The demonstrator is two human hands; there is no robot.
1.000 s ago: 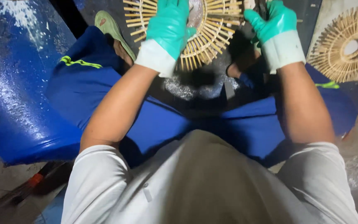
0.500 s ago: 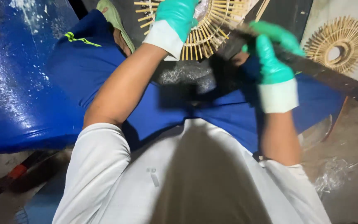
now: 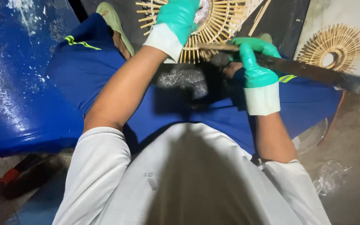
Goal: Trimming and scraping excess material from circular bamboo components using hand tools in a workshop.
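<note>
green rubber gloves cover both hands at the top of the frame. left hand (image 3: 179,18) lies spread over a round sunburst frame of thin bamboo sticks (image 3: 213,31), pressing on it at the upper centre; this looks meant to keep the disc from turning while it is worked. right hand (image 3: 253,62), just right of centre, is closed round the handle of a long dark blade (image 3: 313,71), which slants off toward the right edge; its other end sits against the lower rim of the bamboo frame, so the frame lies directly between the 2 hands, touching both glove and tool. the disc seems propped above the person's lap, over blue trousers (image 3: 105,75), probably for a close working height. a 2nd sunburst frame (image 3: 334,46) lies apart at the upper right. blue sheeting (image 3: 9,83) fills the left side.
</note>
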